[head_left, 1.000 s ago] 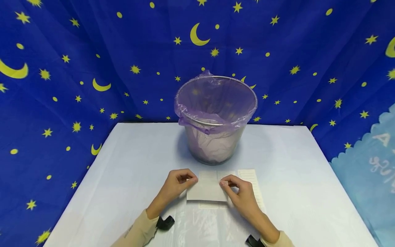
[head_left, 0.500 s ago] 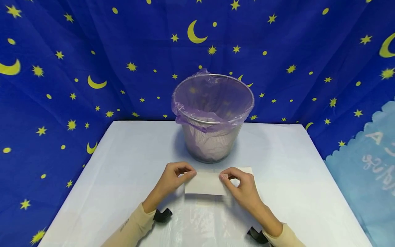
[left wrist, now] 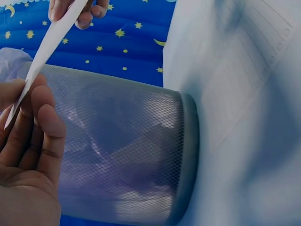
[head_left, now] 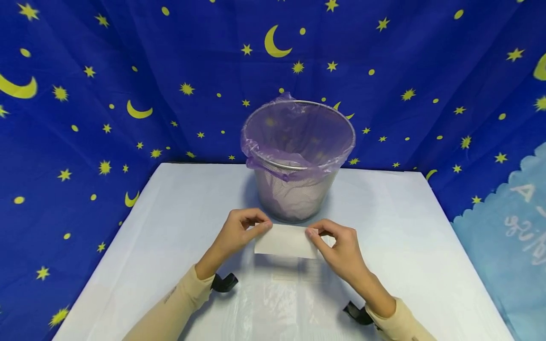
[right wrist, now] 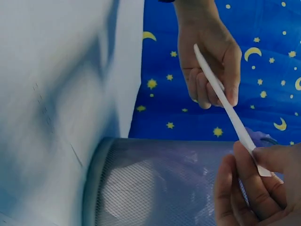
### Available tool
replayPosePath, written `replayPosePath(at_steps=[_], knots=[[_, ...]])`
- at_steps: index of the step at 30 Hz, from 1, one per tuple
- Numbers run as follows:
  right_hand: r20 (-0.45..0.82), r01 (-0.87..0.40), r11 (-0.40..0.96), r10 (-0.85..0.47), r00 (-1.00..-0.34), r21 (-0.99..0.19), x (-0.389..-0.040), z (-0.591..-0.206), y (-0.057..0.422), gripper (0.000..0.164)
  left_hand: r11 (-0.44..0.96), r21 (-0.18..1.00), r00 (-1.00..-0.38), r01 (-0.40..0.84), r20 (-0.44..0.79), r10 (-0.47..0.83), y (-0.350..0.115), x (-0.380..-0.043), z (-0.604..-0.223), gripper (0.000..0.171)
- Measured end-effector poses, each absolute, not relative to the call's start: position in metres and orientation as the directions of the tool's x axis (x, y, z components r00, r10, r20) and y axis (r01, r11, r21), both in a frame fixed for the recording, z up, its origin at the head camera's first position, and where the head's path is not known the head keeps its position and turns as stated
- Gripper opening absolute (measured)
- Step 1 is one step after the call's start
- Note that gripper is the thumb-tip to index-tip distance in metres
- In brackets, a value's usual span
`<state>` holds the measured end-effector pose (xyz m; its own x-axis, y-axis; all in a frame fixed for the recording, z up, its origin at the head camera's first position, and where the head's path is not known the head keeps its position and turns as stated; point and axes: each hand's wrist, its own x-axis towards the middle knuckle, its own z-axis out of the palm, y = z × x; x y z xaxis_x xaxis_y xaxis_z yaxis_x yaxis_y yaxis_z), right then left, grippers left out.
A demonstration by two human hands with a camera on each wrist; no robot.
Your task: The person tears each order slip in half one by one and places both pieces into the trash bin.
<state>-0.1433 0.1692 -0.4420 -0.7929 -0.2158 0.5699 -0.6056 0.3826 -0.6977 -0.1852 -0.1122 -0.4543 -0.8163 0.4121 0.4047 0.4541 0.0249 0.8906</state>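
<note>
A small pale sheet of paper (head_left: 286, 241) is held up by its two upper corners, just in front of the bin. My left hand (head_left: 240, 233) pinches the left corner between thumb and fingers. At the right corner, my right hand (head_left: 342, 246) has the same kind of pinch. Both wrist views show the paper edge-on, nearly straight, and raised over the table. Beneath it lies lined paper (left wrist: 242, 70) with a row of small holes along one edge, partly hidden in the head view.
Behind the hands stands a wire-mesh bin (head_left: 294, 194) with a purple plastic liner (head_left: 264, 158) folded over its rim. The white table (head_left: 192, 194) ends at a blue curtain (head_left: 204, 57) with stars and moons. A black wrist mount (head_left: 224, 283) sits under the left forearm.
Both hands have lifted the sheet and carried it away from me, closer to the bin. The lined paper has stayed on the table.
</note>
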Motion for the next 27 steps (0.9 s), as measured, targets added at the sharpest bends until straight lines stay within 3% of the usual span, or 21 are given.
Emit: replayPosePath(at_steps=[27], knots=[[0.649, -0.669, 0.361, -0.195, -0.736, -0.65, -0.152, -0.396, 0.168, 0.017, 0.031, 0.849, -0.794, 0.528, 0.48, 0.373, -0.112, -0.191, -0.402, 0.008]])
